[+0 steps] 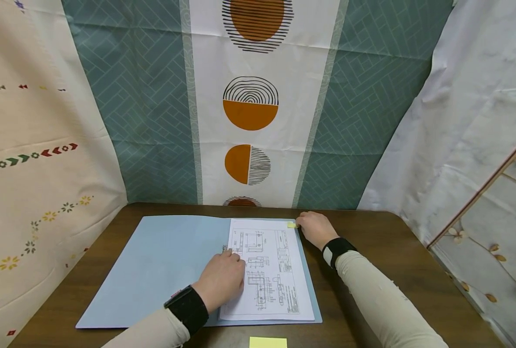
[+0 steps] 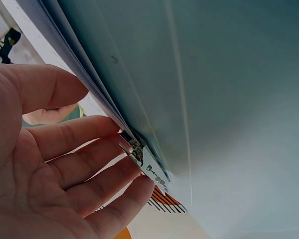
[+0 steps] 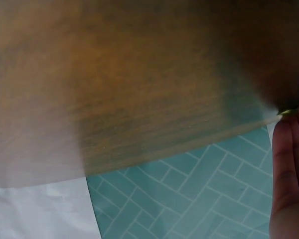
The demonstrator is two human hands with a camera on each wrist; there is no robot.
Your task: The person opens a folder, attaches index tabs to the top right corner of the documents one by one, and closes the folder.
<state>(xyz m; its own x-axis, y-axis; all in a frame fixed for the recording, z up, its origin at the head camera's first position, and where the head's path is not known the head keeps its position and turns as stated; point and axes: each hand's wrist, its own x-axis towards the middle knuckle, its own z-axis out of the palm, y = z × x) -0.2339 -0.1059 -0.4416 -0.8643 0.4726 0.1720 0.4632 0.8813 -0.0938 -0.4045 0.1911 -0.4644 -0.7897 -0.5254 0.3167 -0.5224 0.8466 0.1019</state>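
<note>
A light blue folder (image 1: 170, 270) lies spread on the table. On its right side is a stack of white sheets (image 1: 299, 295) with technical drawings. My left hand (image 1: 224, 280) rests over the left edge of the sheets. In the left wrist view its fingers are loosely extended, fingertips near a small metal clip (image 2: 136, 147) at the fold, the thumb apart from them. My right hand (image 1: 316, 228) is at the sheets' top right corner, where its fingertips pinch a small yellow sticky note (image 1: 291, 225). The right wrist view shows only part of that hand.
A yellow sticky pad (image 1: 268, 342) lies at the near edge of the view. The brown wooden table (image 1: 379, 261) extends on both sides of the folder. Patterned cloths (image 1: 153, 96) hang behind and beside the table.
</note>
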